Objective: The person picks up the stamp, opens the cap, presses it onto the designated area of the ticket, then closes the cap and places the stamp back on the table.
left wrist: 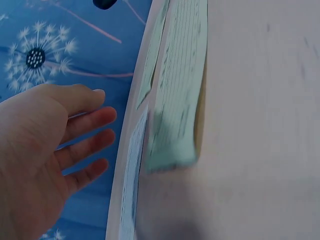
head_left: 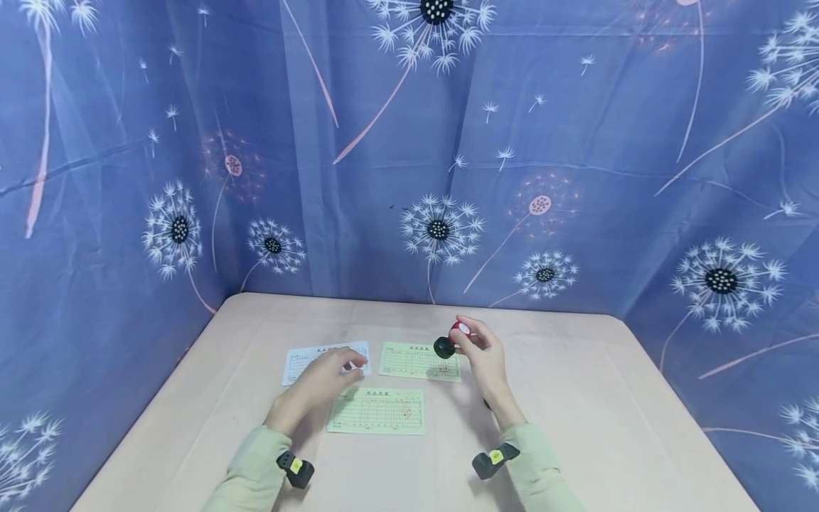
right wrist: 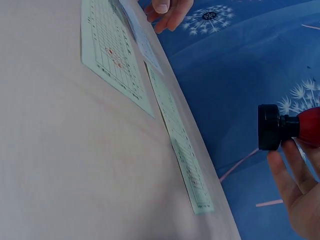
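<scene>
My right hand [head_left: 488,361] grips a stamp [head_left: 444,348] by its red handle, with the round black base toward the left. It is raised over the right end of the far green slip [head_left: 399,360], which bears a small red mark. In the right wrist view the black end of the stamp [right wrist: 269,127] juts past the fingertips. My left hand [head_left: 325,375], thumb apart from loosely bent fingers, hovers empty over the pale blue slip [head_left: 301,361] and covers part of it. A second green slip [head_left: 376,414], also red-marked, lies nearer me.
A pale pink cloth covers the table [head_left: 576,398]. Blue dandelion-print curtains [head_left: 358,235] rise behind it and along both sides. A small dark thing [head_left: 487,404] shows partly from behind my right forearm. Each wrist wears a black strapped camera.
</scene>
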A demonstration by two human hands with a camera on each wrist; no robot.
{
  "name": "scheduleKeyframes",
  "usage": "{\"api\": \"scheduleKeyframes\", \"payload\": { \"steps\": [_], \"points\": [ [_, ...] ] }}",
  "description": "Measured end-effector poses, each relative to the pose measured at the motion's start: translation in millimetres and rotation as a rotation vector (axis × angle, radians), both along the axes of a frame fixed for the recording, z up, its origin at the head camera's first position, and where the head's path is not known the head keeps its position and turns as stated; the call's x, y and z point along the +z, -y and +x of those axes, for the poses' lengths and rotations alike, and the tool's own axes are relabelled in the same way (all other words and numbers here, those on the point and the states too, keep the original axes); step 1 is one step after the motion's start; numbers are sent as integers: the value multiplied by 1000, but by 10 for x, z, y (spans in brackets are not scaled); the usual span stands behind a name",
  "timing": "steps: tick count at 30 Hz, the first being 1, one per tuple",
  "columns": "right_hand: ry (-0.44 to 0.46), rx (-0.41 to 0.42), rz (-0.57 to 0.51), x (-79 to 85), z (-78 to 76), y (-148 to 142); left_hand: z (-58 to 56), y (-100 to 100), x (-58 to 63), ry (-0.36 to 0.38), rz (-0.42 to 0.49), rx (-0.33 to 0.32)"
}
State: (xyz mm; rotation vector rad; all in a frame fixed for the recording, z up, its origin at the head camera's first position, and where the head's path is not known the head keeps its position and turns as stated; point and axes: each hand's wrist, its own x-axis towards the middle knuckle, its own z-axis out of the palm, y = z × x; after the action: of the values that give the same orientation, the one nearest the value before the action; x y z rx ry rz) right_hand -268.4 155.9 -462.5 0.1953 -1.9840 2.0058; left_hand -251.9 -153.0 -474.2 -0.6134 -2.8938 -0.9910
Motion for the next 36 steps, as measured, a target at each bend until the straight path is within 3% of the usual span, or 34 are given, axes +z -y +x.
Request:
{"api": "scheduleKeyframes", "payload": {
  "steps": [13,26,36],
  "points": [
    [26,-44,-1,36,82,-277,24,-481,-29,-14,32,-115],
    [21,-112,-3,33,148,-509,44,-825,-5,-33,14,-167],
    [8,-116,-54,-1,181,-662,63,-1130,-78,-42,-20,-182]
  ]
}}
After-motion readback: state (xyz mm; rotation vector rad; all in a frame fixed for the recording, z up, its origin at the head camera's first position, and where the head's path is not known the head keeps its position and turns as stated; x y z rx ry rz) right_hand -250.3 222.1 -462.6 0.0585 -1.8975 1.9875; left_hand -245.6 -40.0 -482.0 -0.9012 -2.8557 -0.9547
